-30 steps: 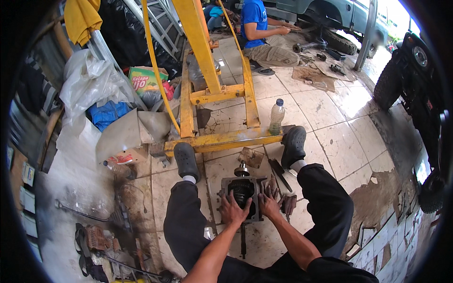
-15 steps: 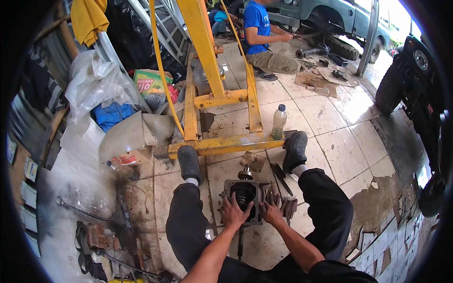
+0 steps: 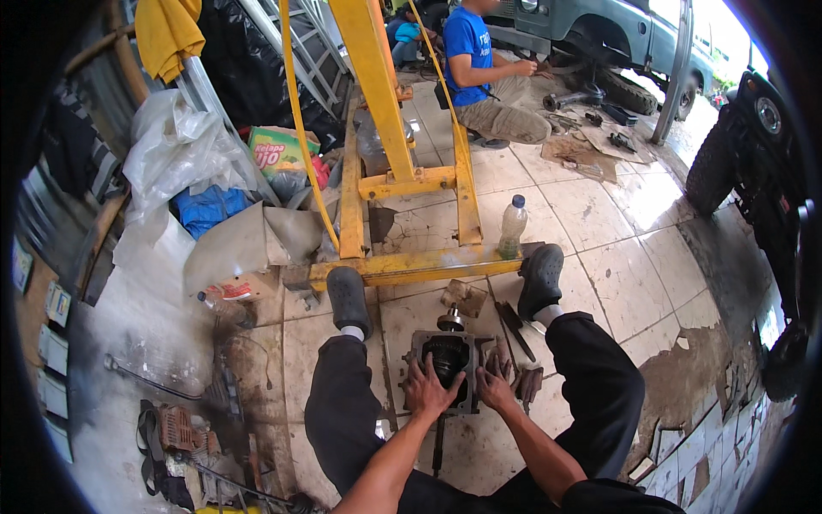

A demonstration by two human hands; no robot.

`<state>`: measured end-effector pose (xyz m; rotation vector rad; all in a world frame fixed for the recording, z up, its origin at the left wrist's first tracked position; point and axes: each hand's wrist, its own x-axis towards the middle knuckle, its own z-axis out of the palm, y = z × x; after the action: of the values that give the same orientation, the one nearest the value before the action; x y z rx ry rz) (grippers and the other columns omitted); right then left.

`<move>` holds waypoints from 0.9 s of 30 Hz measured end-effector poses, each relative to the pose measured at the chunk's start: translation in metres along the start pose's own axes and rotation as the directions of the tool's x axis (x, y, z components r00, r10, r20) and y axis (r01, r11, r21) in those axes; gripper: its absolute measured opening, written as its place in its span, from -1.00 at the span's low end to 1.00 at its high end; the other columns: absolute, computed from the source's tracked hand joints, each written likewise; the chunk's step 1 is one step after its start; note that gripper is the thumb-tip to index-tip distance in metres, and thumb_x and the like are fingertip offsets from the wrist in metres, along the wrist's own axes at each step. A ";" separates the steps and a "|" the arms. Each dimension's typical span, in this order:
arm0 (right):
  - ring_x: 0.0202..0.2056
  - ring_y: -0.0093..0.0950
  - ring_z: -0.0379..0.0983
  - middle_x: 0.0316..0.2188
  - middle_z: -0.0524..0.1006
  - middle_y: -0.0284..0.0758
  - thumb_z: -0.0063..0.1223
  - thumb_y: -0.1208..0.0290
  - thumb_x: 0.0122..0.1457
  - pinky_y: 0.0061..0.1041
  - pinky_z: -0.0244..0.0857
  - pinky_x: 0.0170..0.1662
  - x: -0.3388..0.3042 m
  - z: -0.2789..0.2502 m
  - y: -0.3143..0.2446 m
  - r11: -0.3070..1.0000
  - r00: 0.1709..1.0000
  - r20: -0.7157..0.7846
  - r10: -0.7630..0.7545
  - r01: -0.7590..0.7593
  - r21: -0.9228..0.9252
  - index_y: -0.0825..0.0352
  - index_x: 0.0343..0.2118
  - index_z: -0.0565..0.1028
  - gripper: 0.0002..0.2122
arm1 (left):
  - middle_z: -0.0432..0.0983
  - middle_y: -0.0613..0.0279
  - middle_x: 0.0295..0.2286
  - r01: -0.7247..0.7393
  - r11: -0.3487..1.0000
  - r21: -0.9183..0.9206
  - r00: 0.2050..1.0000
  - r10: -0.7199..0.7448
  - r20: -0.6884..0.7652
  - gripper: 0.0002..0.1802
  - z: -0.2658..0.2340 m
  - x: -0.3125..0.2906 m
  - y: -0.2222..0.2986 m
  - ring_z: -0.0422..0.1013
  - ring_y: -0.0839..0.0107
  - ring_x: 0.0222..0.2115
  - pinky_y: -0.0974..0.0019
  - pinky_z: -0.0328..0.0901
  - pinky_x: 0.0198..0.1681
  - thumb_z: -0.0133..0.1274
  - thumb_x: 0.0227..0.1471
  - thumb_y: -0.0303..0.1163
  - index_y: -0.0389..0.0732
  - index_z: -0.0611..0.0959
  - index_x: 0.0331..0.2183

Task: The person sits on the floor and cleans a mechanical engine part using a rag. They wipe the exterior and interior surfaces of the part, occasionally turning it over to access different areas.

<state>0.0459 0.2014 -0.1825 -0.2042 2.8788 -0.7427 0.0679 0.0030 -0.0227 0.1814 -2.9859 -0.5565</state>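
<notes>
A grey metal gearbox housing (image 3: 417, 341) lies on the tiled floor between my legs, with dark gears (image 3: 449, 353) in its open top. A shiny shaft end (image 3: 450, 320) sticks out on its far side, and a long dark shaft (image 3: 439, 445) points toward me. My left hand (image 3: 428, 390) rests over the near left part of the opening, fingers stretched and apart, fingertips at the gears. Along the housing's right edge lies my right hand (image 3: 494, 385), fingers spread; its undersides are hidden. Neither hand lifts anything.
A yellow steel hoist frame (image 3: 411, 267) stands just beyond my feet, a plastic bottle (image 3: 513, 224) on its base. Dark flat bars (image 3: 514, 330) and a stained rag (image 3: 530, 385) lie right of the housing. Tools and parts (image 3: 180, 428) clutter the left. Another person (image 3: 469, 60) sits near a vehicle.
The view has shifted slightly, moving the scene a little down and right. My hands stay on the housing in nearly the same pose. The other person's arms have moved.
</notes>
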 end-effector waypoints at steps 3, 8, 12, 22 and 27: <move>0.37 0.00 -0.45 0.40 -0.26 -0.29 -0.55 -0.23 0.28 0.31 -0.67 0.23 -0.019 -0.054 -0.071 0.996 0.987 0.129 0.092 -0.094 0.009 -0.15 0.29 0.16 -0.42 | 0.06 -0.27 0.14 0.073 0.994 0.088 0.997 -0.074 0.011 0.10 0.000 -0.017 -0.029 0.17 -0.23 0.10 -0.14 0.20 0.06 -0.12 -0.11 0.50 -0.14 0.19 0.23; 0.37 0.04 -0.45 0.38 -0.18 -0.15 -0.52 -0.17 0.30 0.29 -0.62 0.25 -0.015 -0.052 -0.067 0.957 0.966 0.114 0.232 -0.248 0.150 -0.05 0.21 0.32 -0.45 | 0.06 -0.25 0.14 0.106 0.994 0.005 0.991 -0.106 0.086 0.10 -0.006 -0.011 -0.010 0.17 -0.26 0.09 -0.18 0.17 0.07 -0.12 -0.10 0.50 -0.13 0.18 0.23; 0.37 0.01 -0.39 0.40 -0.25 -0.24 -0.55 -0.24 0.27 0.28 -0.64 0.25 -0.021 -0.056 -0.076 0.987 0.986 0.072 0.152 -0.155 0.035 -0.14 0.29 0.18 -0.41 | 0.06 -0.25 0.14 0.142 0.989 0.042 0.983 -0.146 0.111 0.10 -0.007 -0.014 -0.019 0.18 -0.28 0.09 -0.15 0.19 0.08 -0.16 -0.10 0.52 -0.12 0.18 0.23; 0.39 -0.11 -0.46 0.39 -0.16 -0.20 -0.32 -0.06 0.29 0.25 -0.63 0.27 -0.029 -0.060 -0.058 0.981 0.995 0.094 0.025 -0.006 -0.193 -0.24 0.33 0.01 -0.47 | 0.07 -0.27 0.14 0.126 0.992 -0.005 0.982 -0.124 0.141 0.11 -0.013 -0.014 -0.018 0.15 -0.23 0.12 -0.19 0.15 0.09 -0.14 -0.09 0.50 -0.16 0.18 0.23; 0.40 -0.14 -0.42 0.34 -0.04 -0.04 -0.10 0.14 0.19 0.18 -0.44 0.30 -0.023 -0.086 -0.052 0.869 0.960 0.037 -0.276 0.266 -0.418 0.20 0.26 0.21 -0.43 | 0.08 -0.26 0.13 0.067 0.998 -0.011 0.994 -0.066 0.087 0.10 -0.006 -0.007 -0.016 0.14 -0.23 0.12 -0.20 0.13 0.11 -0.12 -0.10 0.49 -0.18 0.22 0.21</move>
<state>0.0573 0.2001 -0.0797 -0.6692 3.0315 -0.1416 0.0768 -0.0126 -0.0235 0.2629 -3.0686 -0.6066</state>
